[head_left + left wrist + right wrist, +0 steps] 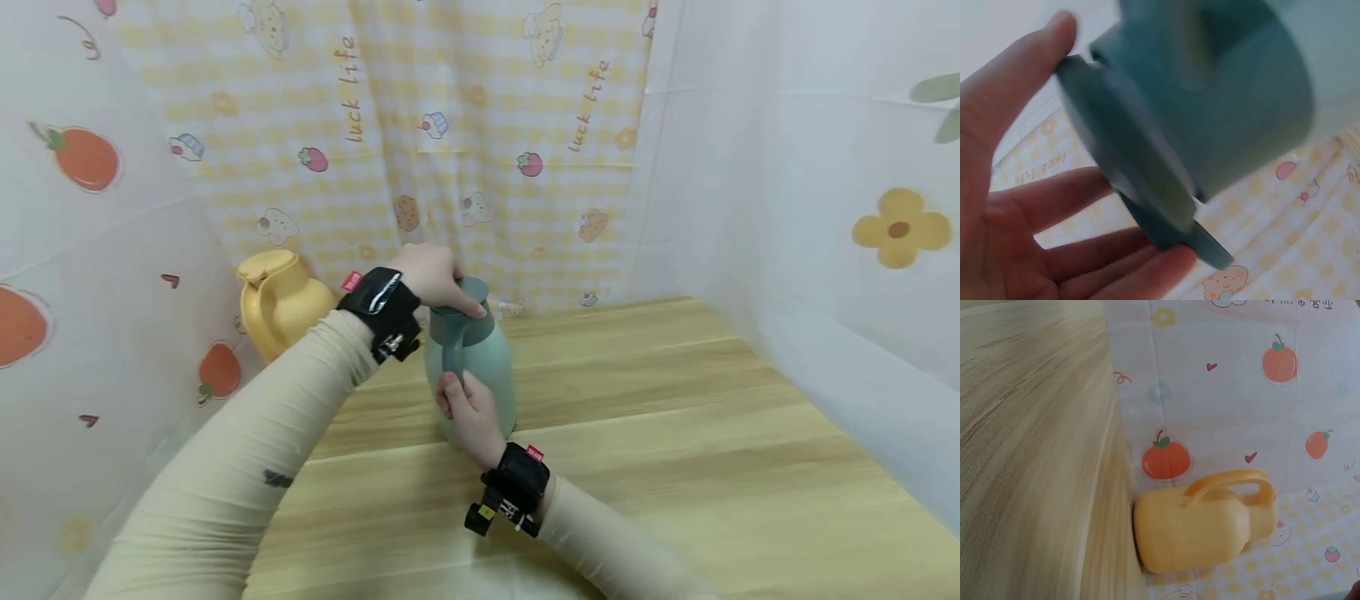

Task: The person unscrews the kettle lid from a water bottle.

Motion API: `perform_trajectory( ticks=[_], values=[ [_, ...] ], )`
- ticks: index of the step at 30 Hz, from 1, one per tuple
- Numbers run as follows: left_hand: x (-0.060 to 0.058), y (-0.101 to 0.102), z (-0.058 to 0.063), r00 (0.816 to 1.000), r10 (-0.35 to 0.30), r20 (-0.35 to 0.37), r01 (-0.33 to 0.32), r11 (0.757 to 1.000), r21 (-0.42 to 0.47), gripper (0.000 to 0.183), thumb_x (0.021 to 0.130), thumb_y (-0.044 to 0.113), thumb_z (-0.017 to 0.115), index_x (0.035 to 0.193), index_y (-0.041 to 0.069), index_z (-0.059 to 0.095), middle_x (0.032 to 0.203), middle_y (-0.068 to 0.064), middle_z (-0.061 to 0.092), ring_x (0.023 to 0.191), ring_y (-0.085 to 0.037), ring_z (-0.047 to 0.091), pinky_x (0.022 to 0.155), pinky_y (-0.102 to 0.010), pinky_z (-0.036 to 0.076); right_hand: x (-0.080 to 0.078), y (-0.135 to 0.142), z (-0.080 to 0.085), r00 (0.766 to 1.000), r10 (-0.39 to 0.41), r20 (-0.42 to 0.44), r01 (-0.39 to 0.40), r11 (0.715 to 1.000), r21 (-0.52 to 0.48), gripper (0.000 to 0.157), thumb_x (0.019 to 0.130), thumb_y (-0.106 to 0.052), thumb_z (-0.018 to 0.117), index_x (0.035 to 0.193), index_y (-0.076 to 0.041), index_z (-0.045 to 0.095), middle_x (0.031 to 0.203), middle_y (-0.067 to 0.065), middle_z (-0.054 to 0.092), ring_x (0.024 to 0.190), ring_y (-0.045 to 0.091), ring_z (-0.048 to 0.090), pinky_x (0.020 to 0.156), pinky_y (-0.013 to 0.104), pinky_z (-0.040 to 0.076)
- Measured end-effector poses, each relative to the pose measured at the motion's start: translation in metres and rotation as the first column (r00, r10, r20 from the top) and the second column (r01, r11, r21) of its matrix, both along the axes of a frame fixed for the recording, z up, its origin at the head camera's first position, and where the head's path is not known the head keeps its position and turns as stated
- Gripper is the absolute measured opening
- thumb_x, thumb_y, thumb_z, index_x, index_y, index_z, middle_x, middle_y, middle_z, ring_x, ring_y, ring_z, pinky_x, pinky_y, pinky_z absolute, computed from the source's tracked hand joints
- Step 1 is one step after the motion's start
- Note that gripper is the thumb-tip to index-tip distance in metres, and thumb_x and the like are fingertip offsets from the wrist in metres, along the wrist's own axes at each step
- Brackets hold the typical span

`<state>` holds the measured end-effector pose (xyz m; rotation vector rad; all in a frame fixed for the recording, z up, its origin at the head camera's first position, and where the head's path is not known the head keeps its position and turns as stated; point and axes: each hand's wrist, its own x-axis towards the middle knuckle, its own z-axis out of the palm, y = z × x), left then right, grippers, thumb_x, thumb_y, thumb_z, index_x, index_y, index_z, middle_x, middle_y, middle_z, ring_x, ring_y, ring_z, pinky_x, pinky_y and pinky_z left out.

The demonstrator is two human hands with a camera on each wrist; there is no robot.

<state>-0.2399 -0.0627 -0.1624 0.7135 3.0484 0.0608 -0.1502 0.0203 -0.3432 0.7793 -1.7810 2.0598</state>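
Observation:
A pale green thermos jug (pixel 491 367) with a darker green collar and handle (pixel 453 342) stands upright on the table. My left hand (pixel 429 275) reaches over its top and holds the round lid (pixel 1125 140) between thumb and fingers. In the left wrist view, a gap shows between that lid and the jug's neck (pixel 1235 106). Lower down, my right hand (pixel 472 414) grips the handle, thumb uppermost. The right wrist view catches only a fingertip at its right edge.
To the left stands a yellow jug (pixel 288 304) with its own handle, partly behind my left forearm in the head view. The wooden table (pixel 637 400) meets patterned curtains (pixel 480 167) at the back and sides.

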Motion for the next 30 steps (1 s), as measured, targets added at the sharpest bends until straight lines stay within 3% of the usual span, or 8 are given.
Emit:
perform_trajectory(
  ticks=[7, 9, 12, 15, 19, 25, 27, 30],
  values=[
    [0.003, -0.018, 0.014, 0.999, 0.008, 0.034, -0.007, 0.999, -0.043, 0.060, 0.079, 0.062, 0.068, 0.057, 0.016, 0.037, 0.053, 0.005, 0.031, 0.050, -0.010, 0.032, 0.054, -0.026, 0.034, -0.006, -0.012, 0.002, 0.998, 0.041, -0.048, -0.040, 0.999, 0.031, 0.027, 0.105, -0.002, 0.034, 0.084, 0.010, 0.047, 0.067, 0.014, 0.041, 0.061, 0.010, 0.038, 0.064, 0.024, 0.032],
    [0.001, -0.017, 0.020, 0.998, -0.020, 0.067, 0.024, 0.998, -0.065, 0.053, 0.082, 0.063, 0.064, 0.066, 0.014, 0.054, 0.061, 0.004, 0.046, 0.057, -0.012, 0.042, 0.058, -0.027, 0.038, -0.007, -0.011, 0.002, 0.998, 0.041, -0.052, -0.039, 0.999, 0.031, 0.027, 0.105, -0.001, 0.033, 0.084, 0.009, 0.047, 0.067, 0.013, 0.041, 0.060, 0.010, 0.037, 0.064, 0.024, 0.033],
    [-0.003, -0.014, 0.030, 0.988, -0.079, 0.130, 0.089, 0.994, -0.070, 0.053, 0.089, 0.059, 0.057, 0.113, 0.013, 0.068, 0.095, -0.008, 0.066, 0.083, -0.022, 0.059, 0.074, -0.034, 0.047, -0.008, -0.006, 0.002, 0.998, 0.040, -0.048, -0.038, 0.999, 0.029, 0.027, 0.105, -0.001, 0.032, 0.085, 0.009, 0.047, 0.068, 0.013, 0.042, 0.061, 0.009, 0.038, 0.063, 0.024, 0.033],
    [-0.009, -0.013, 0.036, 0.971, -0.175, 0.161, 0.184, 0.982, -0.044, 0.061, 0.095, 0.050, 0.054, 0.147, 0.022, 0.043, 0.140, -0.014, 0.051, 0.125, -0.032, 0.048, 0.098, -0.045, 0.041, -0.008, 0.000, 0.000, 0.998, 0.027, -0.050, -0.026, 0.999, 0.024, 0.026, 0.105, 0.000, 0.031, 0.086, 0.009, 0.046, 0.068, 0.014, 0.041, 0.061, 0.010, 0.037, 0.063, 0.024, 0.032],
    [-0.016, -0.017, 0.036, 0.943, -0.275, 0.188, 0.276, 0.961, 0.021, 0.057, 0.096, 0.042, 0.057, 0.148, 0.025, 0.042, 0.151, -0.008, 0.039, 0.137, -0.030, 0.036, 0.106, -0.048, 0.033, -0.005, 0.005, -0.001, 0.998, -0.008, -0.058, 0.010, 0.999, 0.040, 0.024, 0.104, 0.003, 0.033, 0.086, 0.008, 0.047, 0.068, 0.017, 0.042, 0.061, 0.010, 0.038, 0.062, 0.024, 0.033],
    [-0.020, -0.037, 0.018, 0.904, -0.301, 0.305, 0.289, 0.954, 0.085, 0.063, 0.090, 0.038, 0.068, 0.147, 0.023, 0.044, 0.149, -0.007, 0.041, 0.134, -0.035, 0.038, 0.105, -0.050, 0.034, -0.001, 0.001, -0.007, 0.998, -0.026, -0.055, 0.031, 0.995, 0.094, 0.022, 0.104, 0.001, 0.036, 0.087, 0.004, 0.049, 0.068, 0.014, 0.045, 0.062, 0.008, 0.041, 0.062, 0.023, 0.036],
    [-0.024, -0.039, 0.012, 0.898, -0.312, 0.311, 0.296, 0.950, 0.096, 0.064, 0.088, 0.038, 0.072, 0.145, 0.023, 0.047, 0.148, -0.006, 0.044, 0.133, -0.033, 0.040, 0.105, -0.048, 0.035, -0.001, -0.001, -0.009, 0.997, -0.038, -0.067, 0.044, 0.994, 0.099, 0.022, 0.104, 0.000, 0.037, 0.086, 0.004, 0.050, 0.067, 0.015, 0.046, 0.061, 0.007, 0.041, 0.061, 0.022, 0.036],
    [-0.029, -0.039, 0.008, 0.908, -0.324, 0.266, 0.314, 0.946, 0.083, 0.062, 0.085, 0.041, 0.074, 0.141, 0.026, 0.051, 0.143, -0.005, 0.049, 0.130, -0.028, 0.045, 0.102, -0.044, 0.039, -0.001, -0.001, -0.008, 0.993, -0.061, -0.106, 0.071, 0.993, 0.099, 0.022, 0.103, 0.002, 0.036, 0.086, 0.003, 0.049, 0.066, 0.018, 0.045, 0.060, 0.006, 0.040, 0.058, 0.022, 0.035]
  ],
)
